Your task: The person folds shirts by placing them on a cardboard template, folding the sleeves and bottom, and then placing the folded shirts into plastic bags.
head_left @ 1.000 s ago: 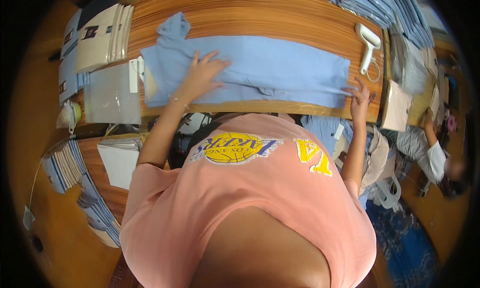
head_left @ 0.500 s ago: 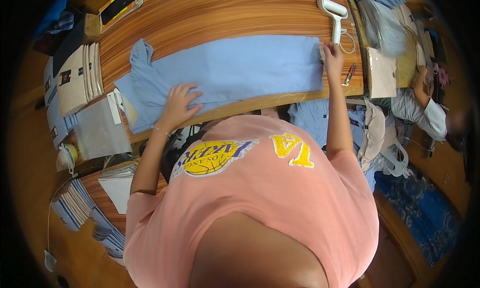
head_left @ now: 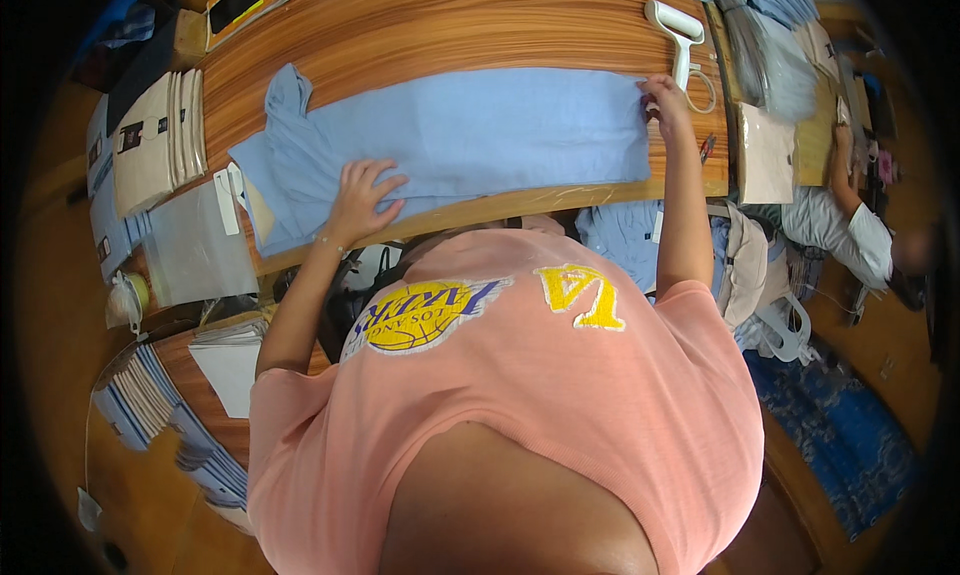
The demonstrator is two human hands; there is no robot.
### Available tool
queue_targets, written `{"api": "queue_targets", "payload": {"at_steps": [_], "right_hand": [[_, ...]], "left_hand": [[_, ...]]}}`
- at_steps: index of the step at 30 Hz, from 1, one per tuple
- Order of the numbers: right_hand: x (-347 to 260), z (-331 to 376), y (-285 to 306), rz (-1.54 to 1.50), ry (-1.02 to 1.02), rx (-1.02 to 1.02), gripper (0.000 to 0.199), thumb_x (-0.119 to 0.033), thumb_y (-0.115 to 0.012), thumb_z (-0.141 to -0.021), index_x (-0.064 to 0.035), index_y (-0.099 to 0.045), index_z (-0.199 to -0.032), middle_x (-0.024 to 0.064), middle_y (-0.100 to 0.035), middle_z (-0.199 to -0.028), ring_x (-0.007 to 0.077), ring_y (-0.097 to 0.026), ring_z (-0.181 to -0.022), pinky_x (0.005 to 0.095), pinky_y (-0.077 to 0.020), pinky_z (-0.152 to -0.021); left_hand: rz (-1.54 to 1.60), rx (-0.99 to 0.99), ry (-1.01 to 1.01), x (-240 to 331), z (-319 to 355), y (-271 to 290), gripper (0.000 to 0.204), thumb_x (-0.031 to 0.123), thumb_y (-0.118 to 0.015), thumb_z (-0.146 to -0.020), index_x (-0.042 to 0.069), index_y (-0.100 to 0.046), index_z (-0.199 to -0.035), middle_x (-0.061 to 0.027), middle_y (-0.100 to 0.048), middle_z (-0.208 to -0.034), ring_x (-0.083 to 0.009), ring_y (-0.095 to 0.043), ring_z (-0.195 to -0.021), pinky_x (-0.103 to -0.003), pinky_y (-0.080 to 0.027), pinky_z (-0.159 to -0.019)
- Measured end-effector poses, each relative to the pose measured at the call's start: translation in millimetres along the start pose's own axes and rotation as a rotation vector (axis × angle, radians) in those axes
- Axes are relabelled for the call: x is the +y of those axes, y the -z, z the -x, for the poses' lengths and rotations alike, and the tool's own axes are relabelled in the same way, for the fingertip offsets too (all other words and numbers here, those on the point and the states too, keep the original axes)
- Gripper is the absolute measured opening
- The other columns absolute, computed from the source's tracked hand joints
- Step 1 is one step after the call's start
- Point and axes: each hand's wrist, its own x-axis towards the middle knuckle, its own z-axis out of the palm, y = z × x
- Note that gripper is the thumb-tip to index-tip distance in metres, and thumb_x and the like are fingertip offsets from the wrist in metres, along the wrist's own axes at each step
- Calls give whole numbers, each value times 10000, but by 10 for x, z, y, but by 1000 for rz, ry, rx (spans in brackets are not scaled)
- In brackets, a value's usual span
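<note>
A light blue shirt (head_left: 480, 125) lies folded into a long strip across the wooden table, with a bunched part (head_left: 287, 105) standing up at its left end. My left hand (head_left: 367, 200) rests on the near left part of the cloth, fingers spread. At the far right corner of the shirt, my right hand (head_left: 665, 103) pinches the cloth edge between thumb and fingers. A white strip (head_left: 226, 203) and a clear plastic bag (head_left: 200, 245) lie beside the shirt's left end.
A white lint roller (head_left: 678, 35) and a small red-and-black tool (head_left: 707, 148) lie near my right hand. Beige folded garments (head_left: 160, 140) are stacked at left, a phone (head_left: 245, 0) behind them. Bagged garments (head_left: 765, 60) line the right. Another person's arm (head_left: 843, 175) shows far right.
My right hand has moved slightly up along the shirt's right edge to its far corner. My left hand stays on the cloth, and the shirt lies nearly the same.
</note>
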Motion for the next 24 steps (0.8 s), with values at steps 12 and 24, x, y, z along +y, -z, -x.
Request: {"api": "queue_targets", "payload": {"at_steps": [12, 24], "right_hand": [[118, -337, -79, 177, 292, 154, 356, -103, -728, -708, -66, -585, -1032, 116, -637, -875, 199, -585, -759, 309, -466, -688], [495, 850, -470, 1227, 920, 140, 495, -328, -515, -881, -96, -431, -1310, 180, -339, -1386, 282, -297, -1308, 534, -204, -1030]], "left_hand": [[-4, -7, -4, 7, -30, 30, 327, 190, -656, -700, 117, -607, -1015, -91, -504, -1139, -290, -446, -1041, -422, -324, -902], [-49, -32, 12, -64, 96, -54, 344, 219, -653, -708, 141, -612, -1041, -76, -498, -1176, -282, -432, -1077, -432, -307, -942]]}}
